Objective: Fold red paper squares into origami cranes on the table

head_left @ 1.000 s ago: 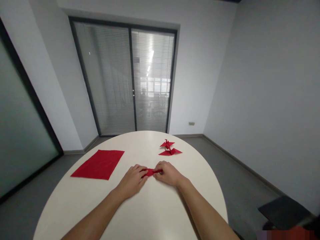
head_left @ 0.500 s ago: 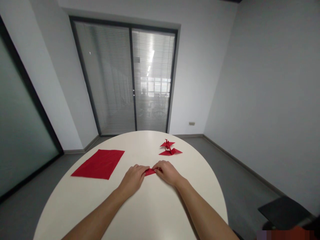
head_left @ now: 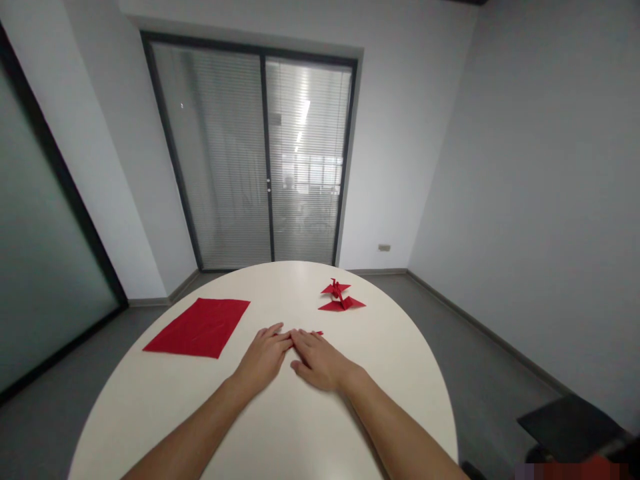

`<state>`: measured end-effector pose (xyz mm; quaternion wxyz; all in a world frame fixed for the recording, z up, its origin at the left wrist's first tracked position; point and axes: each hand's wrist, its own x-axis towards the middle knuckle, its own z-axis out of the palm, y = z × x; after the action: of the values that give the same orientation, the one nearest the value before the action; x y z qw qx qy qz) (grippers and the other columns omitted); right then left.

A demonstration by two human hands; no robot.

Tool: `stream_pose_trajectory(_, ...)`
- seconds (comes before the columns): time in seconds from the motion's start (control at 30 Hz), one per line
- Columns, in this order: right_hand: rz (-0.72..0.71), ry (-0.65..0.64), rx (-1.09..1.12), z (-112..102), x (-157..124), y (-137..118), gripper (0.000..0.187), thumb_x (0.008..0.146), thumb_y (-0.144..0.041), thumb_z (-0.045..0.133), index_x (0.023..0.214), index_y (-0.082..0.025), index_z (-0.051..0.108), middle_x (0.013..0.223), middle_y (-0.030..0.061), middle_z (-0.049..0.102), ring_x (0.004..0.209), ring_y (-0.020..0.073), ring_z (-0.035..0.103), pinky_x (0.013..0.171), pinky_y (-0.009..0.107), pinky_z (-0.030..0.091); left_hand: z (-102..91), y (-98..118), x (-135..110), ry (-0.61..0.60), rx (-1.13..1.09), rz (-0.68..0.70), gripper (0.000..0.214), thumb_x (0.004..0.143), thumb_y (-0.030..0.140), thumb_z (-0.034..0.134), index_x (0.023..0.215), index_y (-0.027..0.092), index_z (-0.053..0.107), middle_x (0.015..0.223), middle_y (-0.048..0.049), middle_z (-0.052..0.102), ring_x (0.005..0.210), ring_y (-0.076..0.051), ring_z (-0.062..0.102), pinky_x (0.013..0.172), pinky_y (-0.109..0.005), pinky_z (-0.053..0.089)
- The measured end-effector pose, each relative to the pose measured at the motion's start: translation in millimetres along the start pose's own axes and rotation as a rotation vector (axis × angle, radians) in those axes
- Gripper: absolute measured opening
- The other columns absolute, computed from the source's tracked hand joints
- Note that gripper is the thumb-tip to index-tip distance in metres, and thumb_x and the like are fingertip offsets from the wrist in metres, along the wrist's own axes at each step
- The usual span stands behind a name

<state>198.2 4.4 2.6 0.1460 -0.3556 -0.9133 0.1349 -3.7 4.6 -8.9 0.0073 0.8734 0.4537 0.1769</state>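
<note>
A small folded piece of red paper (head_left: 320, 333) lies on the table, almost wholly hidden under my right hand; only a tip shows past the fingers. My right hand (head_left: 320, 359) rests flat over it, fingers stretched toward the left and thumb held apart. Close beside it, my left hand (head_left: 264, 355) lies palm down with its fingers extended, their tips meeting those of the right hand. Whether the left fingertips touch the paper is hidden. Beyond the hands stand two folded red paper cranes (head_left: 336, 288), one behind the other.
A flat red sheet of paper (head_left: 200, 328) lies on the left of the round white table (head_left: 280, 427). Behind the table is a glass partition with blinds (head_left: 220, 160). A dark chair (head_left: 570, 423) stands at the lower right.
My right hand has turned from pinching the folded paper's right end to lying flat across it, covering most of it. My left hand's fingers have straightened and shifted slightly left.
</note>
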Motion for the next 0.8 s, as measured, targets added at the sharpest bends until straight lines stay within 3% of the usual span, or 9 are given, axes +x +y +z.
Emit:
stream_pose_trajectory(0.13,0.099,-0.124,0.019,-3,-3,3,0.072,0.099,-0.05,0.034,0.155,-0.006,0.022,0.16,0.0196,0.019,0.15,0.0304,0.015,0.121,0.048,0.015,-4.8,-11,-9,-0.156,-0.114,-0.009,0.048,0.1,0.028,0.038,0.147,0.021,0.044,0.153,-0.0069,0.043,0.141,-0.022,0.04,0.115,-0.042,0.033)
stream_pose_trajectory(0.23,0.14,-0.154,0.023,-9,-5,6,0.074,0.1,-0.054,0.028,0.155,-0.006,0.02,0.161,0.0185,0.015,0.151,0.028,0.012,0.122,0.047,0.01,-12.7,-18,-18,-0.227,-0.144,-0.07,0.051,0.1,0.038,0.037,0.147,0.02,0.043,0.155,-0.008,0.038,0.144,-0.022,0.036,0.118,-0.041,0.031)
stream_pose_trajectory(0.37,0.161,-0.161,0.033,-12,-7,6,0.076,0.099,-0.057,0.026,0.156,-0.007,0.017,0.161,0.017,0.014,0.151,0.0282,0.011,0.122,0.047,0.009,-24.3,-25,-22,-0.209,-0.064,-0.156,0.051,0.1,0.04,0.035,0.142,0.017,0.051,0.149,-0.0117,0.047,0.138,-0.025,0.045,0.116,-0.043,0.034)
stream_pose_trajectory(0.47,0.157,-0.156,0.029,-10,-6,5,0.077,0.099,-0.058,0.025,0.156,-0.007,0.015,0.161,0.0171,0.014,0.151,0.0286,0.011,0.122,0.047,0.009,-29.7,-25,-19,-0.114,0.048,-0.21,0.051,0.1,0.036,0.035,0.139,0.01,0.053,0.149,-0.0175,0.046,0.139,-0.028,0.043,0.116,-0.046,0.033)
stream_pose_trajectory(0.6,0.168,-0.128,0.011,-7,-6,6,0.076,0.099,-0.057,0.027,0.156,-0.007,0.017,0.161,0.0175,0.016,0.151,0.0292,0.011,0.122,0.048,0.01,-23.6,-16,-13,-0.01,0.0,-0.086,0.053,0.101,0.035,0.036,0.149,0.014,0.038,0.157,-0.0135,0.033,0.146,-0.024,0.032,0.119,-0.044,0.029)
stream_pose_trajectory(0.7,0.164,-0.102,0.009,-5,-6,7,0.072,0.1,-0.056,0.03,0.155,-0.011,0.023,0.161,0.0164,0.017,0.15,0.0295,0.013,0.121,0.05,0.012,-9.1,-10,-13,-0.099,-0.09,0.047,0.055,0.102,0.038,0.036,0.153,0.02,0.03,0.16,-0.0107,0.028,0.147,-0.022,0.027,0.119,-0.044,0.027)
stream_pose_trajectory(0.8,0.169,-0.1,0.014,-6,-7,8,0.069,0.1,-0.053,0.032,0.155,-0.012,0.025,0.16,0.0167,0.019,0.15,0.0298,0.015,0.121,0.052,0.014,2.4,-10,-15,-0.156,-0.119,0.048,0.055,0.102,0.042,0.036,0.153,0.02,0.031,0.158,-0.0127,0.031,0.147,-0.023,0.028,0.118,-0.045,0.028)
